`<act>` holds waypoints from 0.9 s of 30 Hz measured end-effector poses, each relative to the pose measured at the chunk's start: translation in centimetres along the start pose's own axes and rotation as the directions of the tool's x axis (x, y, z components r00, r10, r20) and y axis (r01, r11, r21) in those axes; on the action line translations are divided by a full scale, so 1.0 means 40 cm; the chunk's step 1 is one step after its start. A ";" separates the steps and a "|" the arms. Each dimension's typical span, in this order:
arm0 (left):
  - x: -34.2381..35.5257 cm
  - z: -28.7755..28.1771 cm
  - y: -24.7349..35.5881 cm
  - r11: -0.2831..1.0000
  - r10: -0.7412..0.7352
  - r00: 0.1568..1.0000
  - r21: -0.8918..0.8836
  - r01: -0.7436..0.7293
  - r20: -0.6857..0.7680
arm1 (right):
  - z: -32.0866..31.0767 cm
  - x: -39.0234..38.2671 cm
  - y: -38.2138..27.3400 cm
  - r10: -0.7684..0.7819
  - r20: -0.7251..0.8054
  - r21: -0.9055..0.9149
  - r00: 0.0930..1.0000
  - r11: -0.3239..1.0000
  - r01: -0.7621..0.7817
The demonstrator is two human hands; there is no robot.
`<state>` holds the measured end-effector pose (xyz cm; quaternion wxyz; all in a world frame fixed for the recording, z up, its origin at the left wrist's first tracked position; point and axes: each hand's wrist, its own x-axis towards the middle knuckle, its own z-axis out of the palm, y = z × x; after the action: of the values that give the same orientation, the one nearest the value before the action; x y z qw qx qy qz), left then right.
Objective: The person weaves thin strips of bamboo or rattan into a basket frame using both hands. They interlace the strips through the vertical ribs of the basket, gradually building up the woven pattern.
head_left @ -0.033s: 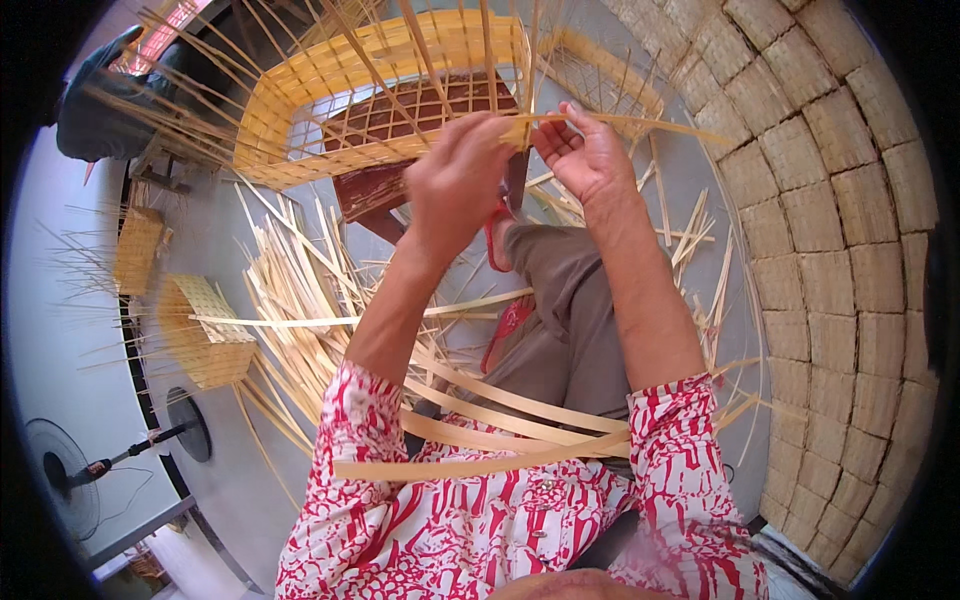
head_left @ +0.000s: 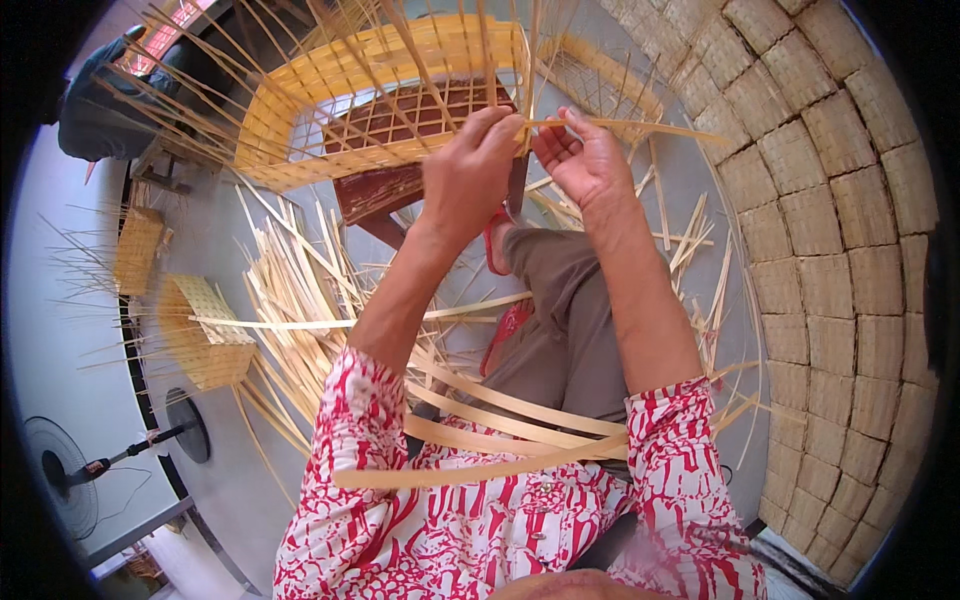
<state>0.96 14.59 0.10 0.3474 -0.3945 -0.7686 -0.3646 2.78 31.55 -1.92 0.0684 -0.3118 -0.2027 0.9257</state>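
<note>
A partly woven yellow bamboo basket (head_left: 465,45) rests on a dark red wooden stool (head_left: 385,190), its long unwoven strips standing up and outward. At its near right corner, my left hand (head_left: 470,170) is closed, back of the hand up, pinching a thin bamboo strip (head_left: 665,127) near the weave. Just to the right, my right hand (head_left: 588,165) pinches the same strip between thumb and forefinger, palm partly turned up and other fingers curled. The strip's free end runs out to the right. My left hand hides part of the basket's near wall.
Flat bamboo strips (head_left: 515,432) lie across my lap. A heap of loose strips (head_left: 290,285) covers the floor at left. Smaller woven pieces (head_left: 205,345) and a standing fan (head_left: 75,470) are farther left. Stacked woven blocks (head_left: 840,250) line the right side. Another person (head_left: 110,110) is at far left.
My left hand has shifted slightly right, closer to my right hand, and looks less blurred. The basket's upright strips have moved a little. My right hand stays at the strip.
</note>
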 end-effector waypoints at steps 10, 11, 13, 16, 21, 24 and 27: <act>0.029 0.026 -0.091 0.977 -0.127 0.967 -0.143 0.161 0.220 | -0.034 -0.020 0.039 -0.158 0.223 -0.343 0.962 0.911 0.229; 0.031 0.019 -0.102 0.961 -0.149 0.953 -0.190 0.203 0.263 | -0.024 -0.027 0.049 -0.228 0.295 -0.412 0.928 0.846 0.339; 0.040 0.010 -0.123 0.916 -0.182 0.917 -0.279 0.289 0.354 | 0.000 -0.043 0.074 -0.337 0.448 -0.507 0.828 0.667 0.546; 0.062 -0.002 -0.133 0.856 -0.149 0.886 -0.391 0.338 0.440 | 0.007 -0.019 0.087 -0.537 0.657 -0.570 0.529 0.106 0.815; 0.071 -0.015 -0.147 0.834 -0.123 0.853 -0.414 0.366 0.507 | 0.037 -0.021 0.099 -0.595 0.699 -0.526 0.397 -0.052 0.849; 0.068 -0.017 -0.156 0.815 -0.139 0.850 -0.429 0.390 0.508 | 0.044 -0.023 0.081 -0.571 0.756 -0.497 0.320 -0.183 0.848; 0.065 0.010 -0.164 0.776 -0.184 0.855 -0.463 0.430 0.485 | 0.030 0.014 0.056 -0.548 0.789 -0.458 0.278 -0.223 0.861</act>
<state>-5.95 13.09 0.18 -0.0190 -0.4119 -0.7392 -0.5325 1.62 29.24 -2.30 0.3869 0.0321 -0.7979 0.4612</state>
